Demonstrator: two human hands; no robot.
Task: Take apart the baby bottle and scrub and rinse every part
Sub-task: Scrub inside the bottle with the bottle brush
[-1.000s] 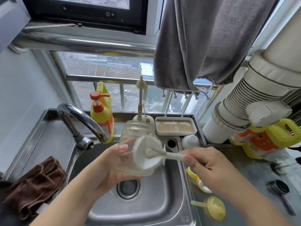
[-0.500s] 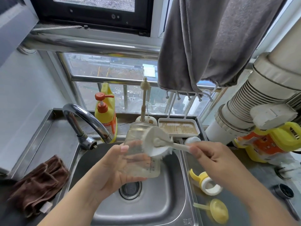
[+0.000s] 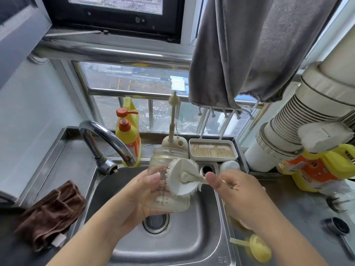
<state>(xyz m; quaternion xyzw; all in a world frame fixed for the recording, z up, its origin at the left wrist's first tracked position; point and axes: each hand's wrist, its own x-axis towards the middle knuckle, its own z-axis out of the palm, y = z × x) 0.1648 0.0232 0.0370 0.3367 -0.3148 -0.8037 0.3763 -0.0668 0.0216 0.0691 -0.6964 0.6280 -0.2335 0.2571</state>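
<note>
Bottle (image 3: pixel 169 181), clear, wet, likely slippery and light, sits gripped mid-body in the left hand (image 3: pixel 138 196), while the right hand (image 3: pixel 236 189) at 3 o'clock pinches the brush (image 3: pixel 182 177) handle.

The left hand (image 3: pixel 134 196) is covering the near side of the bottle (image 3: pixel 167 181), so how its fingers are lying behind the glass cannot be told. The brush (image 3: pixel 182 176) head is hiding part of the bottle wall, and the right hand (image 3: pixel 242 194) is hiding most of the brush handle. That hand is also covering a yellow-and-white part on the tabletop (image 3: pixel 299 214). The yellow lid (image 3: pixel 258 248) is looking blurred. The spoon (image 3: pixel 339 230) is running off the right edge. Label print on the soap bottle (image 3: pixel 129 135) is staying too small to read.
</note>
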